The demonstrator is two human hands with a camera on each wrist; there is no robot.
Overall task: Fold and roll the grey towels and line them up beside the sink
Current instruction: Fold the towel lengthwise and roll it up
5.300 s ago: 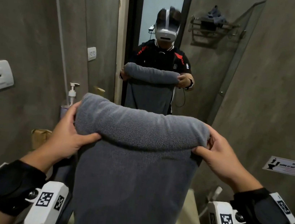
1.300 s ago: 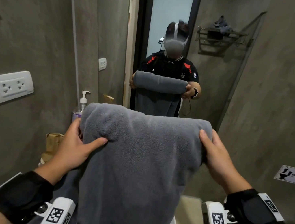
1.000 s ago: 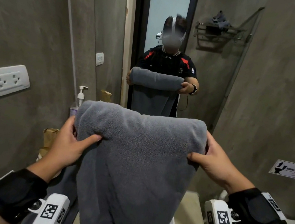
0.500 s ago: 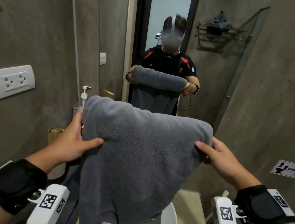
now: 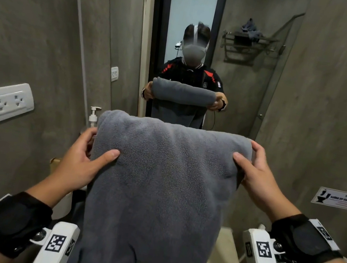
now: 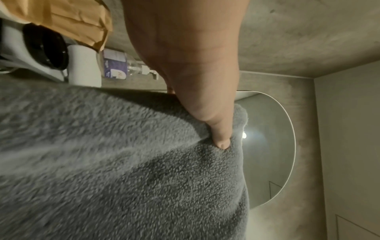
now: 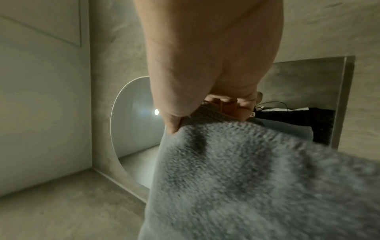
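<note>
Wrists strapped, forearms bare.
Left hand (image 5: pixel 79 162) and right hand (image 5: pixel 259 177): each wrist wears a wide black band (image 5: pixel 10 222) carrying a white boxy camera mount (image 5: pixel 262 253) with square black-and-white markers and metal screws.

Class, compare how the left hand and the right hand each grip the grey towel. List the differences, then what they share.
The left hand lays its thumb flat across the grey towel; the right hand presses its thumb into the cloth. The right hand's fingers curl over the top edge; the left hand's go behind it, hidden. Both grip the towel's rolled top, one at each end.
</note>
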